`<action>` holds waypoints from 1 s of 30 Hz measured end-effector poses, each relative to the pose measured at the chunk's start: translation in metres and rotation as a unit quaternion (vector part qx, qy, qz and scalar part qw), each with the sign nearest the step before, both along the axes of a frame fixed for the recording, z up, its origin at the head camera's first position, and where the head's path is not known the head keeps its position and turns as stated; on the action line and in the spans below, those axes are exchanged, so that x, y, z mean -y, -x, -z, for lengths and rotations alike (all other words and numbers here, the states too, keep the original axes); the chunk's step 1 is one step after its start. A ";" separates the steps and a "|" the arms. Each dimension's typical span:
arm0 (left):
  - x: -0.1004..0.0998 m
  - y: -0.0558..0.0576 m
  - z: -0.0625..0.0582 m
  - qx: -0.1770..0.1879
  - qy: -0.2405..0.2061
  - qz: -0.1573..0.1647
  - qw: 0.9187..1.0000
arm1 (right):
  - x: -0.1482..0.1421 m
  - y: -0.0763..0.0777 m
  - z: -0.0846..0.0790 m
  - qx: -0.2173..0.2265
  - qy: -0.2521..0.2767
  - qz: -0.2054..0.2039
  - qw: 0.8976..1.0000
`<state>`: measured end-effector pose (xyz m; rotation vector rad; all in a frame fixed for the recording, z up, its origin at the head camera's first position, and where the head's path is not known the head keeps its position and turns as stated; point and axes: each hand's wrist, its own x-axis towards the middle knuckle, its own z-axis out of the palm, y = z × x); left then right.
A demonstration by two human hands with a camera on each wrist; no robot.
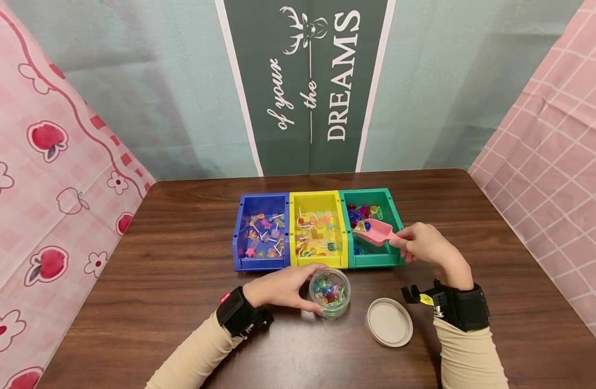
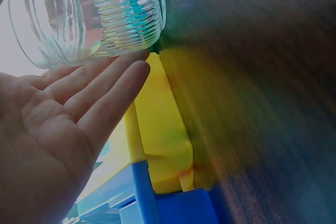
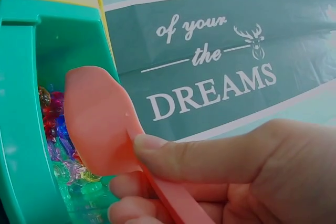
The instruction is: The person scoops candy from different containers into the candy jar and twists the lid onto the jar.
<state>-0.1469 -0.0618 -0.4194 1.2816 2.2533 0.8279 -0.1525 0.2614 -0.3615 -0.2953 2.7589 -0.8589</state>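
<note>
A brown desk (image 1: pixel 181 270) carries three joined bins, nearer its far edge than the bottom of the view. Leftmost is a blue bin (image 1: pixel 261 263) with small charms (image 1: pixel 266 232) inside, some on white sticks. Just in front of the row, the left hand (image 1: pixel 285 289) holds a clear jar, its thumb on the near side and lightly bent fingers on the far side. The yellow bin (image 1: pixel 319 261), in the middle, holds more of these little pieces. The jar (image 1: pixel 333 312) stands uncapped near that bin's front edge, partly filled with bright translucent pieces. The hold looks light, so a knock from the other hand could tip the jar and scatter its contents toward the near side.

Next right is the green bin (image 1: pixel 376 260), with colourful beads (image 1: pixel 358 212) at its far end. Over it, a pink scoop (image 1: pixel 378 232) points left, a few beads (image 1: pixel 362 226) close to its lip. If the handle rolled, they could drop back, or fall into the yellow bin and mix. In front of the green bin's near right corner, a round lid (image 1: pixel 389 322) lies flat; a low-swinging sleeve might push it. Rightmost, the right hand (image 1: pixel 426 246) pinches the scoop's handle between thumb and curled fingers; a slack pinch could let the scoop twist.
</note>
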 end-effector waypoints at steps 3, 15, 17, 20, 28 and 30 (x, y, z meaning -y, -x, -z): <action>0.000 0.000 0.000 0.000 0.000 0.000 1.000 | 0.000 0.000 -0.001 -0.003 -0.003 -0.006 1.000; 0.000 0.000 0.000 0.004 0.000 -0.002 1.000 | -0.006 -0.004 -0.006 0.008 0.016 -0.014 1.000; 0.000 -0.001 0.000 0.003 0.000 -0.002 1.000 | -0.007 -0.004 -0.006 0.012 0.023 -0.013 1.000; 0.000 -0.001 0.000 0.003 0.000 -0.002 1.000 | -0.010 -0.004 -0.006 0.005 0.026 -0.016 1.000; 0.000 -0.001 0.000 0.000 -0.002 0.000 1.000 | -0.016 -0.006 -0.006 0.002 0.030 -0.018 0.999; 0.000 -0.001 0.000 0.000 -0.003 0.001 1.000 | -0.017 -0.006 -0.007 -0.003 0.030 -0.021 0.999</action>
